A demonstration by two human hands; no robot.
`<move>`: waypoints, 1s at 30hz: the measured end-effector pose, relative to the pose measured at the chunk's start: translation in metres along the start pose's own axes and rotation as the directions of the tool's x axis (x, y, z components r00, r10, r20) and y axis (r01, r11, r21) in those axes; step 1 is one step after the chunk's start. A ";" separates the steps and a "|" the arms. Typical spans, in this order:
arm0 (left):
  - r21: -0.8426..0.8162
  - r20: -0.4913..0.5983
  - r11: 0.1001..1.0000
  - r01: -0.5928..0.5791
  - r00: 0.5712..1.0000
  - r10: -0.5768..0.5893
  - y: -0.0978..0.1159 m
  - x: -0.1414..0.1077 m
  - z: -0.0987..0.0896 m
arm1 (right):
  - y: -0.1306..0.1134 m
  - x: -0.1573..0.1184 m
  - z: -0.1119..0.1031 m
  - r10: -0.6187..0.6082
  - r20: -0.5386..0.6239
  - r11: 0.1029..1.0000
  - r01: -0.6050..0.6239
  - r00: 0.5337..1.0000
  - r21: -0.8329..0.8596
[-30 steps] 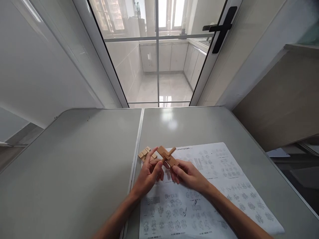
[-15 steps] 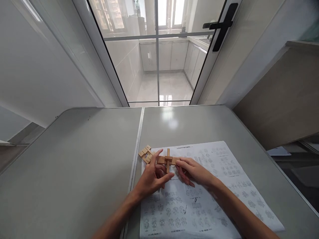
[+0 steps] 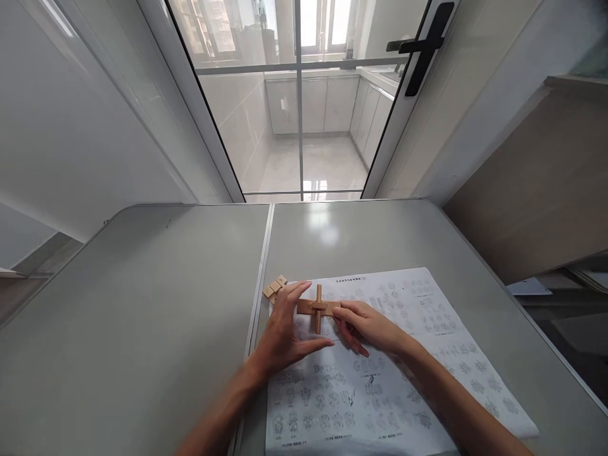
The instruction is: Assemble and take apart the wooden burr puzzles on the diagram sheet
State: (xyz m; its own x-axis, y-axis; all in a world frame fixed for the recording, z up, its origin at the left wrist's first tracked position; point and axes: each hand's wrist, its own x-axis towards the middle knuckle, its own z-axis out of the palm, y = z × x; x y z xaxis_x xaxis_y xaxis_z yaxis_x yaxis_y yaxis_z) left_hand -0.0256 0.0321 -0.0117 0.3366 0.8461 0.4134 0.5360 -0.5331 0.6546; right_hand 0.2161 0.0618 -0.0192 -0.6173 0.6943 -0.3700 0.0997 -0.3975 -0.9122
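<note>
A cross-shaped wooden puzzle [image 3: 318, 306] is made of a flat bar with a thin rod and a small block crossing at its middle. My right hand [image 3: 358, 323] pinches the right end of its flat bar between thumb and fingers. Around the puzzle's left side, my left hand [image 3: 289, 326] is spread, thumb and fingers wide apart, and it grips nothing. Light wooden pieces [image 3: 274, 288] lie just beyond my left hand, which partly covers them. Below both hands lies a printed sheet [image 3: 399, 405] with rows of small diagrams.
The grey folding table [image 3: 156, 329] has a pale seam [image 3: 260, 272] running left of the sheet. Past its far edge stands a glass door [image 3: 327, 126] with a black handle [image 3: 422, 47]. A brown panel [image 3: 536, 190] is at the right.
My left hand has opened wider, its thumb and fingers now away from the puzzle's rod. It covers more of the light wooden pieces. My right hand keeps its pinch on the bar.
</note>
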 end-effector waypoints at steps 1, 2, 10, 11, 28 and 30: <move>-0.018 0.039 1.000 0.004 0.999 -0.003 0.000 0.001 0.000 | 0.000 0.000 0.000 -0.002 0.009 1.000 0.002 1.000 -0.001; -0.040 0.074 0.999 0.011 0.997 -0.008 -0.001 0.001 0.000 | 0.000 0.000 -0.001 -0.005 0.022 1.000 0.005 1.000 -0.005; -0.169 0.200 0.982 0.089 0.978 -0.054 -0.006 -0.003 0.001 | -0.003 -0.004 0.000 -0.030 0.099 0.995 0.039 0.995 -0.092; -0.174 0.194 0.981 0.090 0.979 -0.056 -0.006 -0.003 0.001 | -0.003 -0.004 0.001 -0.040 0.092 0.993 0.050 0.995 -0.105; -0.143 0.163 0.985 0.094 0.984 -0.071 -0.001 -0.005 0.003 | -0.005 -0.004 0.010 -0.135 -0.001 0.991 0.135 0.991 -0.020; -0.144 0.162 0.985 0.100 0.984 -0.076 -0.002 -0.006 0.004 | -0.005 -0.003 0.009 -0.146 0.008 0.989 0.146 0.989 0.010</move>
State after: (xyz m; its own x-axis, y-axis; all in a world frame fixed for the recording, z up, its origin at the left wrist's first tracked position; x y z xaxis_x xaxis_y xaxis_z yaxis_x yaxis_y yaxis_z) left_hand -0.0252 0.0276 -0.0181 0.4160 0.8731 0.2542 0.4501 -0.4406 0.7768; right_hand 0.2105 0.0559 -0.0118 -0.6312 0.7402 -0.2315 0.0008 -0.2979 -0.9546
